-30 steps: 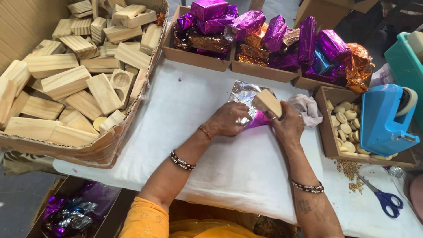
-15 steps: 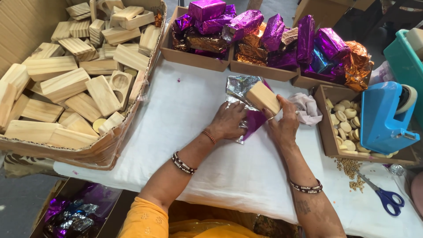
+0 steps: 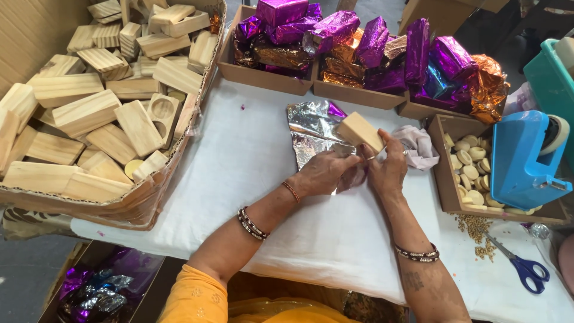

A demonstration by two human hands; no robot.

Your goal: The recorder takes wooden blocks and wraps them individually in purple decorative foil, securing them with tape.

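Observation:
A pale wooden block [image 3: 360, 131] is tilted on a sheet of shiny foil [image 3: 312, 131], silver on top with purple at its edges, lying on the white table cover [image 3: 251, 161]. My right hand [image 3: 388, 166] grips the block from its near side. My left hand [image 3: 326, 172] presses on the foil right beside the block, fingers pinching the sheet's edge under it. Both wrists wear bangles.
A big cardboard box of plain wooden blocks [image 3: 89, 113] fills the left. Trays of purple and orange wrapped parcels [image 3: 359, 42] line the back. At right stand a box of small round pieces [image 3: 469, 167], a blue tape dispenser [image 3: 523, 155], a crumpled cloth [image 3: 418, 146], scissors [image 3: 526, 269].
Block and foil have shifted away from me towards the back trays, and both hands followed. The block has tipped further onto the foil.

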